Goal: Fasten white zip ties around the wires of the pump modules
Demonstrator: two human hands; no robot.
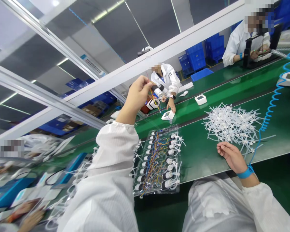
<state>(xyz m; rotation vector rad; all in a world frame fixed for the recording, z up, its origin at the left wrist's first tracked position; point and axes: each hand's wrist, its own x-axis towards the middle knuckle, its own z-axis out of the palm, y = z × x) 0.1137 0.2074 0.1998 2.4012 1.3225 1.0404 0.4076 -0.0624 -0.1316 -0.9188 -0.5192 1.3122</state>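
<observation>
My left hand is raised above the green bench, its thumb and fingers pinched on the thin red and yellow wires of a small black-and-white pump. The pump, a short cylinder, hangs just beyond my fingertips. Below it, a clear plastic tray carries two rows of similar pumps with coloured wires and white tube pieces. My right hand rests low at the bench edge, fingertips pressed together beside a heap of thin white tube pieces. Whether something small sits in that pinch is hidden.
A blue coiled cord runs to the blue strap on my right wrist. Across the bench a co-worker touches a white device. Another white device lies on the belt. A second co-worker sits at far right.
</observation>
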